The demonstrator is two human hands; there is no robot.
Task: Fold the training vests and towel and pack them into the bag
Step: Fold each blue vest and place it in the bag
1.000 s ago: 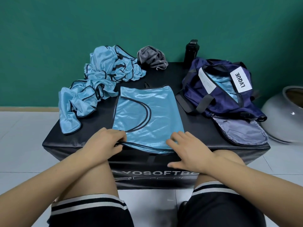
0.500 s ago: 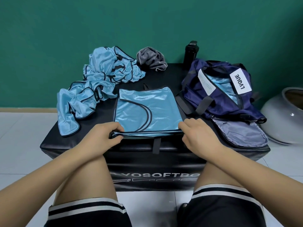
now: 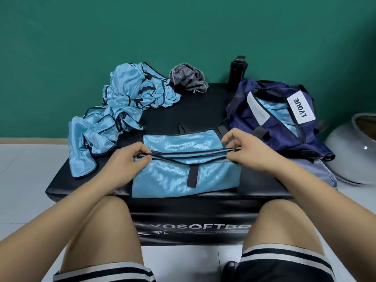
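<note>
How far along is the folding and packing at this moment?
Done: some blue cloth already lies in the open bag. In hand: the left hand and right hand pinch the dark trimmed edge of one vest, doubled over itself on the black box. Left: the crumpled pile of vests and the grey towel lie unfolded and unpacked.

A black padded box (image 3: 203, 110) carries a folded blue vest (image 3: 183, 178) at its front, a heap of blue vests (image 3: 122, 110) on the left, a grey towel (image 3: 188, 79) and black bottle (image 3: 237, 70) at the back, and a navy bag (image 3: 274, 127) on the right.
</note>
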